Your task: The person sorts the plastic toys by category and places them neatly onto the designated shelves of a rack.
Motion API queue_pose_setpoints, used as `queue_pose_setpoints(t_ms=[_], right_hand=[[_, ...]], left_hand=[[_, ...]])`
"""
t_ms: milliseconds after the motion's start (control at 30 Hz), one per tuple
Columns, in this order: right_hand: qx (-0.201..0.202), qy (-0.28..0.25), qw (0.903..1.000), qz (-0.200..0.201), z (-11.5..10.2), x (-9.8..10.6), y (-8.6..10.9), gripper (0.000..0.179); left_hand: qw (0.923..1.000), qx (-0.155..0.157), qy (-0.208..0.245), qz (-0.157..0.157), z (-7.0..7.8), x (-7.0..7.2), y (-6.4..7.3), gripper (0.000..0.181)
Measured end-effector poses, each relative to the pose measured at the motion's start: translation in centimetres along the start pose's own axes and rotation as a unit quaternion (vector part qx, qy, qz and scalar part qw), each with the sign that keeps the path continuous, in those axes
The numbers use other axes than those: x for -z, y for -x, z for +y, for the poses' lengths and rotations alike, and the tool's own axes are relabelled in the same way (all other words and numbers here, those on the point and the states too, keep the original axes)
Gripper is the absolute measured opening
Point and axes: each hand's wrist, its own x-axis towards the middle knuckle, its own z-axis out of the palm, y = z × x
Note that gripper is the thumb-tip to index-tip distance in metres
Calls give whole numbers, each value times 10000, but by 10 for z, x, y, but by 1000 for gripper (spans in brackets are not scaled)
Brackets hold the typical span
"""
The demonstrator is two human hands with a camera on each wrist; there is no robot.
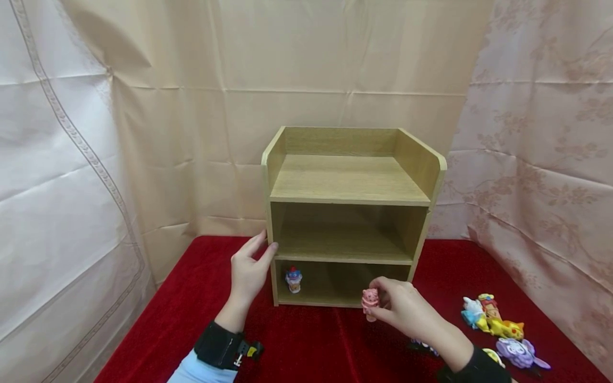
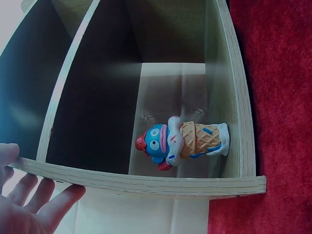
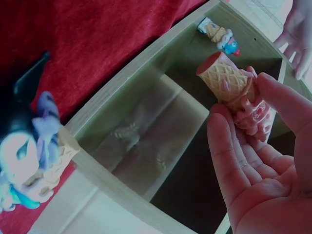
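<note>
A small wooden shelf unit [image 1: 349, 258] stands on the red cloth. Its left side panel is touched by my left hand [image 1: 250, 268], thumb at the front edge and the other fingers along the outside. On the bottom shelf, at the left, a blue-headed ice-cream-cone figurine [image 2: 187, 141] stands upright. My right hand [image 1: 407, 306] pinches a pink ice-cream-cone figurine [image 1: 370, 301] between thumb and fingers, in front of the bottom compartment's right part. In the right wrist view, the pink figurine's waffle cone [image 3: 226, 80] points away from the palm.
Right of the unit, several figurines lie on the cloth: a white-and-blue one [image 1: 473, 311], a yellow one [image 1: 507, 329] and a purple one [image 1: 519, 352]. A black-hooded figurine [image 3: 22, 141] shows close in the right wrist view. Curtains [image 1: 191, 133] hang behind and at both sides.
</note>
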Motion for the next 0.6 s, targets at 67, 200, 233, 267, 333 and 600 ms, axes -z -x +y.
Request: queue_pose_setpoints(t_ms=[67,200,233,267,333,600], right_hand=[[-29,-1,10000,0,0,-2,-3,29],[-115,-88,9999,-14,0,-7,-10,28],[-142,-129,9998,-29,0,-8,-12,28],[-171,-177,9997,-38,0,-9,-14,28],[-224,-249,9994,-58,1,-12,-18,28],[-314,-419,9985,-182,3,-27,-34,29]], left_hand=[[10000,5,-3,0,0,0,0,40],[10000,26,5,-20,2,0,0,40],[10000,23,-10,-25,2,0,-1,40],[10000,18,-12,-28,2,0,-1,40],[10000,-7,-19,-30,2,0,-1,40],[9999,-21,-112,0,2,1,0,40]])
